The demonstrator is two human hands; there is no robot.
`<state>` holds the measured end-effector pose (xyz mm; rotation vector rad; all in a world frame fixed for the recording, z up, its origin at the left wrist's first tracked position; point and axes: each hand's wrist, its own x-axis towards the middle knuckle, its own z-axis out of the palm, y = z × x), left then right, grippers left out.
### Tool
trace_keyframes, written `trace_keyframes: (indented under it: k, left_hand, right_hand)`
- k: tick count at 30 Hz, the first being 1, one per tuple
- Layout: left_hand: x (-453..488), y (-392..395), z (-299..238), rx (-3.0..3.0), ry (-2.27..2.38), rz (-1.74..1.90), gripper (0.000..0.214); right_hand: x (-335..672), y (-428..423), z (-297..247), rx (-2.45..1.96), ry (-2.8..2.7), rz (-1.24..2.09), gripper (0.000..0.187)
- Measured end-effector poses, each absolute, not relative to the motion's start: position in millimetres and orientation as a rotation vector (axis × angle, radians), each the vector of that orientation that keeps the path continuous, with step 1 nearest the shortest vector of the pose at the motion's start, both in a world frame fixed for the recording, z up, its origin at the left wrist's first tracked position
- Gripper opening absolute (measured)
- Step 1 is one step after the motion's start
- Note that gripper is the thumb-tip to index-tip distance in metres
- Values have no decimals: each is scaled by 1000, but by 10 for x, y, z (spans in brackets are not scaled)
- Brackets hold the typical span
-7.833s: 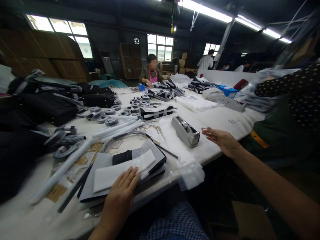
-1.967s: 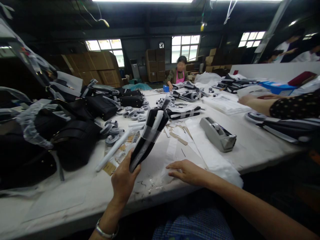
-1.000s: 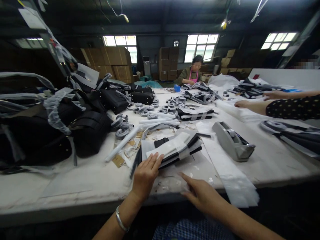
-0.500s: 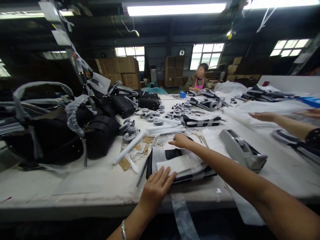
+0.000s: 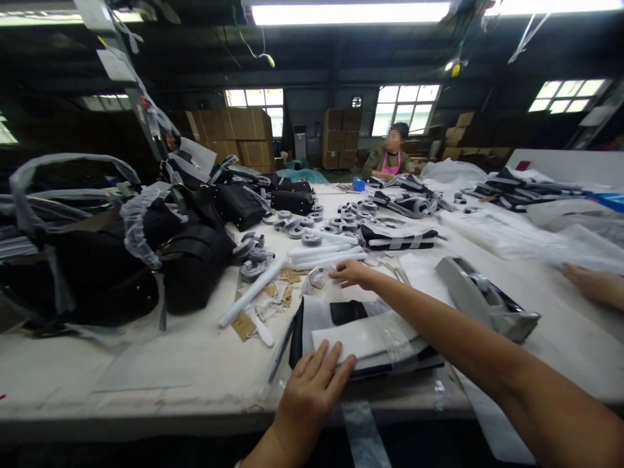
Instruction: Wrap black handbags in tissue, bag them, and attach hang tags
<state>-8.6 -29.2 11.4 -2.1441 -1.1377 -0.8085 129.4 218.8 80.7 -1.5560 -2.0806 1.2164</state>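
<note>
My left hand [image 5: 314, 390] lies with its fingers spread on the near left edge of a flat black folded piece, perhaps a bag, wrapped in white foam sheet [image 5: 348, 341] and clear plastic. My right hand [image 5: 355, 274] reaches over the far side of this bundle, fingers stretched leftward and a little apart, with nothing plainly held. Just left of its fingertips is a small clear plastic packet [image 5: 316, 279]. Brown paper tags [image 5: 244, 325] with strings lie scattered beyond that. A clear strip of tape [image 5: 363, 432] hangs off the table edge below the bundle.
A grey tape dispenser [image 5: 480, 296] stands right of my forearm. Black handbags [image 5: 195, 266] crowd the left side. Wrapped coiled straps [image 5: 312, 238] and white rolls [image 5: 253, 292] lie ahead. At right, a co-worker's hand [image 5: 592, 283] touches plastic sheeting. Another person [image 5: 387, 159] sits across the table.
The view has shifted slightly. My left hand stays on the bundle. My right hand's fingers have loosened near the clear packet. The co-worker's hand at right has moved lower, with plastic sheeting lifted beside it.
</note>
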Motion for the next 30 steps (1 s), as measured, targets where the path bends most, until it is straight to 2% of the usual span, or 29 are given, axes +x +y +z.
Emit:
trace_keyframes:
  k: [7,11,13,17,19,25,30]
  left_hand:
    - [-111,-314,142,-2236,-1171,-686,39]
    - [-112,-318,155,-2254,-1172,-653,40]
    - [-110,-321,152,-2266,-1173,-649,41]
    - [-112,-321,130,-2286,-1158,-680,42]
    - [-112,-317,121,-2292,-1157,-700,41]
    - [-99,-318,95,-2336,-1224,-815,23]
    - [-116,-329,83,-2301,-1212,-1004,32]
  right_hand:
    - [1547,1751,1096,-1140,-1924,1190,26]
    - [1739,1263,1143,-945,-2073,990,19]
    - [1845,1001,1085,-849,-2231,774,20]
    - [1996,590,838,-688,-2412,432,46]
    - [2023,463,706,-644,-2420,324,52]
    - [1998,253,440,-620,-2420,142,50]
    - [1991,132,350,-603,-2393,77,46]
